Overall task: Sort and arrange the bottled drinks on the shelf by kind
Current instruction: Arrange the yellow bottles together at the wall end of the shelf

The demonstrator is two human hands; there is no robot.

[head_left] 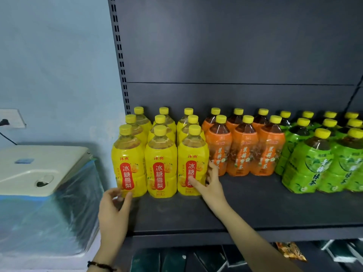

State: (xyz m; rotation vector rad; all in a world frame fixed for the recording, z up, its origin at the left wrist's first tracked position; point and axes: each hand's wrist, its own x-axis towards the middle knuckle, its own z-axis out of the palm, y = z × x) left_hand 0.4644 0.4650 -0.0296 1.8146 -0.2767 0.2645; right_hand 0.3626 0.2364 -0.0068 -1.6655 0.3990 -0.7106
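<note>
The yellow-labelled plastic bottles [161, 163] read 沐典 above 冰糖雪梨 on a red panel. The green-labelled plastic bottles [308, 165] show 绿茶. The orange labels' script is unclear.

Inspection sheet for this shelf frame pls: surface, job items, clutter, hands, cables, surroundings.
Surface: dark shelf, front strip bare.
Job's things: yellow bottles at left in three columns; orange bottles in the middle; green bottles at right. All upright, grouped by kind.
Clutter: nothing seen on the shelf.
Hands: left hand open, fingertips at the base of the front-left yellow bottle; right hand open, fingers against the front-right yellow bottle.
Cables: black cable from a wall socket.
Surroundings: blue wall; cream appliance under plastic wrap; packets on the lower shelf.
</note>
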